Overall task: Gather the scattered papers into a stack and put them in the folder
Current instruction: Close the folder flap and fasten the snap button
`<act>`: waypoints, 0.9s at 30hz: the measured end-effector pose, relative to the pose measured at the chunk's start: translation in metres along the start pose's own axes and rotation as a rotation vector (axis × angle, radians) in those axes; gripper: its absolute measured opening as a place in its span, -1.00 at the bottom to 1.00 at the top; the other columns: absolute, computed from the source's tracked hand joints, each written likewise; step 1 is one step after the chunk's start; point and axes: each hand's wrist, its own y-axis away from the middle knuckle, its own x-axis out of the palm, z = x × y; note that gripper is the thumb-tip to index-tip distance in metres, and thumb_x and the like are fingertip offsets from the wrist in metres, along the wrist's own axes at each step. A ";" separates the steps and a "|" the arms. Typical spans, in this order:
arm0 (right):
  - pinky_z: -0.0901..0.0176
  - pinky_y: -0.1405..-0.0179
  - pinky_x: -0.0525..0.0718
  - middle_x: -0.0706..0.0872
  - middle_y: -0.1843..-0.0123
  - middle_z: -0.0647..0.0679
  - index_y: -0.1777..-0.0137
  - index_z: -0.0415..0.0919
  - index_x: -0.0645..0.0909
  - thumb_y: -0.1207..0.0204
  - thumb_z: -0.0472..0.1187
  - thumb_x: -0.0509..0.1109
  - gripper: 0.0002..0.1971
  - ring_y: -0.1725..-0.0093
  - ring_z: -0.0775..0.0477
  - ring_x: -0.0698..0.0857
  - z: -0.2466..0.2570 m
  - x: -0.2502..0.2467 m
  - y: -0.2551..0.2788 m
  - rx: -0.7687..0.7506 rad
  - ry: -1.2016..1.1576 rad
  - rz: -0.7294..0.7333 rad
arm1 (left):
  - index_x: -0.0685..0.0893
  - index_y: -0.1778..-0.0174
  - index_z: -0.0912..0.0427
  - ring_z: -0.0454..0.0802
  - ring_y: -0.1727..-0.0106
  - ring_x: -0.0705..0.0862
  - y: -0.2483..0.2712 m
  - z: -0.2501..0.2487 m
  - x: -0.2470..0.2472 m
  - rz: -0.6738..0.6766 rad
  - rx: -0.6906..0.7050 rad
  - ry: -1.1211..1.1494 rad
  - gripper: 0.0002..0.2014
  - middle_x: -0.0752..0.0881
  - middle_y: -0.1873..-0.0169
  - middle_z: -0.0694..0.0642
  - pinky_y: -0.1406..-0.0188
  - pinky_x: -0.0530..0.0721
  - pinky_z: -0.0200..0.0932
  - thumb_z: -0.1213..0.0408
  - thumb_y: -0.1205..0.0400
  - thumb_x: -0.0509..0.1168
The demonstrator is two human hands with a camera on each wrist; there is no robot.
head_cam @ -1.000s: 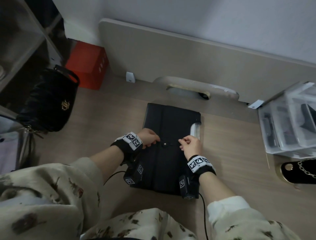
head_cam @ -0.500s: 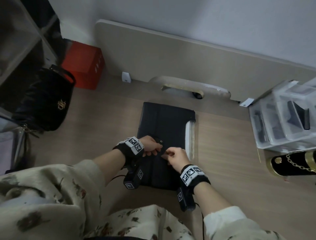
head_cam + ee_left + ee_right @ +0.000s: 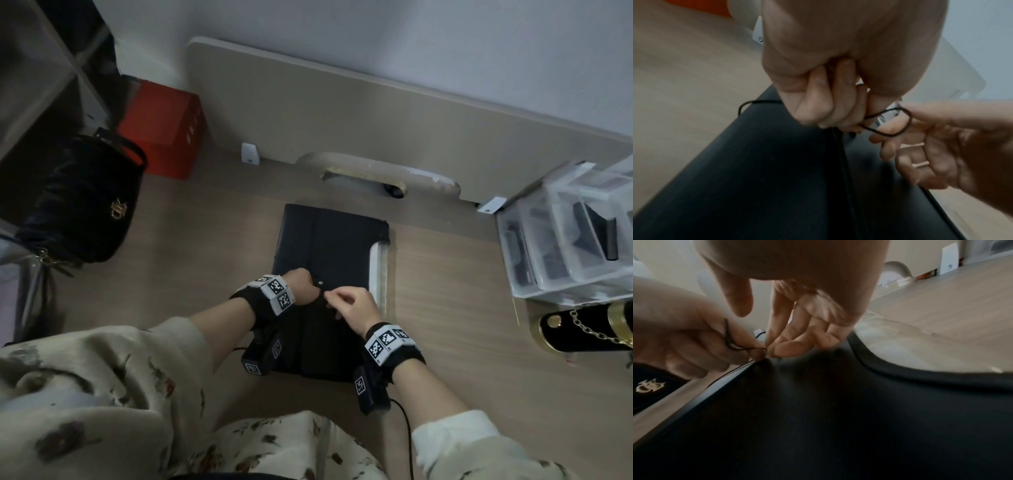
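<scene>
A black folder lies closed on the wooden desk, and a pale strip shows along its right edge. Both hands meet over its middle, beside a small button. My left hand has its fingers curled and pinches a thin black elastic cord. The loop of that cord runs across to my right hand, whose curled fingers hook it. In the right wrist view the cord crosses the left hand, with the right fingertips touching it. No loose papers are in view.
A black handbag and a red box stand at the left. Clear plastic drawers and a black-and-gold item with a chain sit at the right. A raised panel backs the desk.
My right hand has moved left, close against the left hand at the folder's middle. The left hand has stayed near the button.
</scene>
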 end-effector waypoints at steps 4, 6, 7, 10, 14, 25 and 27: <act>0.05 -0.01 0.73 0.74 0.05 0.16 0.01 0.21 0.70 -0.59 -0.05 0.31 -0.85 0.16 0.04 0.69 0.001 0.000 -0.009 -0.024 0.044 -0.124 | 0.59 0.35 0.16 -0.06 0.52 0.51 0.003 0.000 -0.014 0.115 -0.008 -0.017 -0.70 0.56 0.49 0.04 0.58 0.41 -0.28 0.07 -0.64 0.24; 0.12 -0.05 0.70 0.69 -0.05 0.17 -0.15 0.13 0.68 -0.60 -0.12 0.30 -0.79 0.09 0.06 0.67 0.005 0.003 -0.013 -0.066 0.120 -0.091 | 0.59 0.36 0.14 -0.07 0.55 0.48 0.004 0.004 -0.020 0.169 -0.020 -0.051 -0.71 0.53 0.52 0.03 0.60 0.41 -0.29 0.07 -0.62 0.26; 0.13 -0.05 0.69 0.68 -0.06 0.17 -0.18 0.11 0.68 -0.60 -0.13 0.30 -0.77 0.09 0.07 0.66 0.006 0.004 -0.014 -0.078 0.153 -0.072 | 0.59 0.35 0.14 -0.07 0.57 0.47 0.003 0.007 -0.023 0.196 -0.027 -0.048 -0.72 0.52 0.54 0.02 0.60 0.41 -0.30 0.06 -0.62 0.26; 0.15 0.01 0.69 0.68 -0.03 0.16 -0.17 0.11 0.68 -0.60 -0.14 0.31 -0.78 0.12 0.11 0.64 0.010 0.004 -0.016 -0.092 0.226 -0.076 | 0.56 0.35 0.12 -0.08 0.59 0.40 0.002 0.016 -0.032 0.251 -0.061 0.017 -0.75 0.46 0.56 0.00 0.62 0.36 -0.29 0.10 -0.61 0.27; 0.09 0.07 0.72 0.66 0.02 0.15 -0.09 0.08 0.65 -0.57 -0.15 0.36 -0.85 0.14 0.09 0.64 0.010 0.004 -0.017 -0.118 0.226 -0.091 | 0.52 0.40 0.12 -0.08 0.56 0.38 0.007 0.017 -0.040 0.277 -0.106 -0.029 -0.77 0.47 0.56 0.01 0.60 0.32 -0.30 0.17 -0.55 0.32; 0.33 0.09 0.56 0.60 -0.08 0.27 -0.12 0.10 0.75 -0.56 -0.09 0.40 -0.82 0.06 0.21 0.57 0.003 0.005 -0.021 -0.115 0.281 -0.077 | 0.49 0.31 0.16 -0.08 0.63 0.29 -0.013 0.026 -0.051 0.110 -0.224 0.375 -0.85 0.43 0.50 0.04 0.72 0.18 -0.38 0.30 -0.57 0.29; 0.33 0.08 0.57 0.58 -0.07 0.29 -0.16 0.11 0.74 -0.56 -0.10 0.40 -0.79 0.06 0.21 0.57 0.003 0.005 -0.020 -0.116 0.270 -0.072 | 0.54 0.28 0.21 -0.03 0.50 0.42 -0.016 0.024 -0.049 0.020 -0.207 0.329 -0.87 0.51 0.41 0.09 0.64 0.31 -0.31 0.30 -0.56 0.32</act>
